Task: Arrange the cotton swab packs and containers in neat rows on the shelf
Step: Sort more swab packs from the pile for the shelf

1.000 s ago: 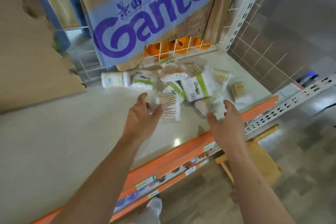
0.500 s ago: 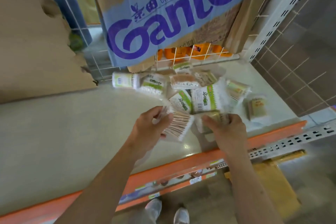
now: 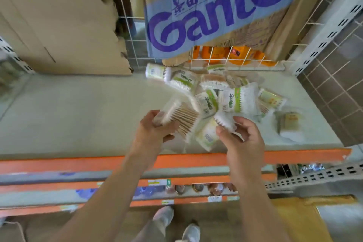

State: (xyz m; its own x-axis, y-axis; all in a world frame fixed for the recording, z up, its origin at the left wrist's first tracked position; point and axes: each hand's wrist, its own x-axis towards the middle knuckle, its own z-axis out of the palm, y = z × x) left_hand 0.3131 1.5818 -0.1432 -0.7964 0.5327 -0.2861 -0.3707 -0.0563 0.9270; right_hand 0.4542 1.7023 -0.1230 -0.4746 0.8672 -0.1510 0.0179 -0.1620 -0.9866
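A loose heap of cotton swab packs (image 3: pixel 233 100) lies on the pale shelf (image 3: pixel 78 116), right of centre. A round swab container (image 3: pixel 157 71) lies on its side at the heap's back left. My left hand (image 3: pixel 155 129) grips a clear pack of wooden-stick swabs (image 3: pixel 182 118), lifted above the shelf. My right hand (image 3: pixel 239 135) grips a white swab pack (image 3: pixel 224 122) at the heap's near edge. A yellow-labelled pack (image 3: pixel 206 137) lies between my hands. One pack (image 3: pixel 290 122) lies apart at the right.
A cardboard box with a blue printed band (image 3: pixel 216 12) hangs over the back of the shelf, in front of a white wire grid (image 3: pixel 235 59) and orange goods (image 3: pixel 218 53). Plain cardboard (image 3: pixel 59 15) fills the back left. An orange rail (image 3: pixel 78 163) edges the shelf front. Tiled wall stands right.
Both hands reached into the heap and closed on packs. The left hand has lifted the wooden-stick pack up and leftward; the right hand now holds a white pack.
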